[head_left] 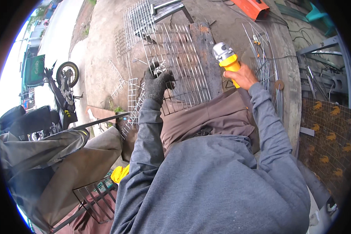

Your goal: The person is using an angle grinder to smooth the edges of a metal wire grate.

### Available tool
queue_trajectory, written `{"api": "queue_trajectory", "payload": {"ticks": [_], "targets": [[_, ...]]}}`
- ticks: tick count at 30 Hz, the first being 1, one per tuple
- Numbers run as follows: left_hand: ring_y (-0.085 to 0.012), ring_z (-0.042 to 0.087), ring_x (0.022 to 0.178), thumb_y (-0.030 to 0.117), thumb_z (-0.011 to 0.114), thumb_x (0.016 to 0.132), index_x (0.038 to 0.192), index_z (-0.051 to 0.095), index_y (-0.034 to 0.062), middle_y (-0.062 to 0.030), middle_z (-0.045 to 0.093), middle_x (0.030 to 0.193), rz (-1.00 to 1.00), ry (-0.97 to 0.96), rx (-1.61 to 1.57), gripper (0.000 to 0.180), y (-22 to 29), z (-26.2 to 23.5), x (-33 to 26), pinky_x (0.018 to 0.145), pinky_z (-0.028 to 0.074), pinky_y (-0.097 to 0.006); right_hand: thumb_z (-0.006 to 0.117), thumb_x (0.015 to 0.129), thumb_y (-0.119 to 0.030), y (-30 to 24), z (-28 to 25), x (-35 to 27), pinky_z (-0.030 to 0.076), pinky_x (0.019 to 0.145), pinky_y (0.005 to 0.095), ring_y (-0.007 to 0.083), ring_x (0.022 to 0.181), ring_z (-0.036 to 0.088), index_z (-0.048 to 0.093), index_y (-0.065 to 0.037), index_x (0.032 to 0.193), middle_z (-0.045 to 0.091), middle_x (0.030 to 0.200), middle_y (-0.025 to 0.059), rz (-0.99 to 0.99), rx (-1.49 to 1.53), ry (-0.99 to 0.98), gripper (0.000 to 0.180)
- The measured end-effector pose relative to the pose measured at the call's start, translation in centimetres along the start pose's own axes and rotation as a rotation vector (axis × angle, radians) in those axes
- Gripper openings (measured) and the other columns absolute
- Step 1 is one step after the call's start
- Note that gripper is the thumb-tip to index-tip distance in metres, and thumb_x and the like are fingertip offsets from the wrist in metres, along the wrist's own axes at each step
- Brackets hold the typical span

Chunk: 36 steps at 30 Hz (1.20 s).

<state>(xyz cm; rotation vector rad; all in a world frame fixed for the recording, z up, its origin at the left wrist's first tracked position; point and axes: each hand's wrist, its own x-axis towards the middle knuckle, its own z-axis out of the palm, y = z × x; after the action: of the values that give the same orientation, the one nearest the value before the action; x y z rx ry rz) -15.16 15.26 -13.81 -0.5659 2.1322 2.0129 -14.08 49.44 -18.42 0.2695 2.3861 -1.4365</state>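
Observation:
My right hand [243, 76], bare, is wrapped round the yellow body of an angle grinder [227, 61]. The grinder's silver head points up and to the left, held beside the dark wooden board [207, 46]. My left hand [156, 86], in a dark grey work glove, has its fingers curled at the left edge of a welded wire grid [185, 58]. Bright bits of wire show between the gloved thumb and forefinger. The grid lies partly on the board, its near edge close to my lap. The grinder's disc is hard to make out.
Loose metal rods [267, 74] lie on the floor to the right, pliers among them. Narrow grid offcuts [132, 95] are at the left. A small metal table [169, 9] and an orange metal case [251, 7] stand ahead. A motorbike [62, 93] is parked farther left.

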Motion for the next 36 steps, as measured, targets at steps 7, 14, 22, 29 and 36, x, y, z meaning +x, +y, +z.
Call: {"api": "queue_trajectory", "payload": {"ticks": [7,14,22,29,36], "targets": [[-0.0231,0.067,0.061,0.003,0.071,0.088,0.143,0.038,0.0020,-0.0177,0.069,0.087,0.082,-0.125,-0.098,0.064,1.7,4.6,2.8,0.048,0.055,-0.036,0.081,0.078,-0.037,2.5,-0.1,0.9,0.054,0.083,0.0367,0.0256,0.091,0.071,0.067,0.001,0.117,0.073,0.101,0.0138,0.053,-0.065,0.079,0.056],[-0.0238,0.065,0.055,0.000,0.074,0.086,0.142,0.035,0.0016,-0.0162,0.068,0.079,0.007,-0.200,0.040,0.069,2.9,6.8,5.7,0.044,0.053,-0.037,0.081,0.078,-0.033,2.5,-0.5,0.5,0.055,0.076,0.0340,0.0210,0.083,0.070,0.069,0.001,0.113,0.073,0.097,0.0114,0.088,0.035,0.112,0.050],[-0.0245,0.067,0.056,-0.001,0.073,0.086,0.143,0.034,0.0021,-0.0166,0.068,0.079,-0.041,-0.195,0.042,0.069,3.1,7.0,5.3,0.045,0.054,-0.037,0.081,0.077,-0.036,2.0,-0.5,0.6,0.054,0.076,0.0339,0.0217,0.084,0.070,0.067,0.002,0.115,0.072,0.096,0.0126,0.155,-0.011,0.063,0.056],[-0.0248,0.066,0.056,-0.001,0.072,0.087,0.141,0.036,0.0033,-0.0170,0.068,0.083,-0.039,-0.145,0.027,0.066,2.5,6.7,4.4,0.045,0.054,-0.038,0.080,0.070,-0.048,2.0,0.0,0.7,0.055,0.083,0.0396,0.0325,0.092,0.072,0.071,0.003,0.108,0.075,0.098,0.0195,0.128,0.078,0.077,0.065],[-0.0260,0.066,0.061,-0.004,0.070,0.087,0.142,0.032,0.0052,-0.0194,0.066,0.091,-0.041,0.013,-0.143,0.067,-0.1,4.9,1.3,0.048,0.056,-0.039,0.081,0.078,-0.035,2.2,0.4,0.4,0.055,0.064,0.0333,0.0200,0.070,0.069,0.065,0.002,0.114,0.071,0.092,0.0110,0.092,0.052,0.071,0.054]]}}
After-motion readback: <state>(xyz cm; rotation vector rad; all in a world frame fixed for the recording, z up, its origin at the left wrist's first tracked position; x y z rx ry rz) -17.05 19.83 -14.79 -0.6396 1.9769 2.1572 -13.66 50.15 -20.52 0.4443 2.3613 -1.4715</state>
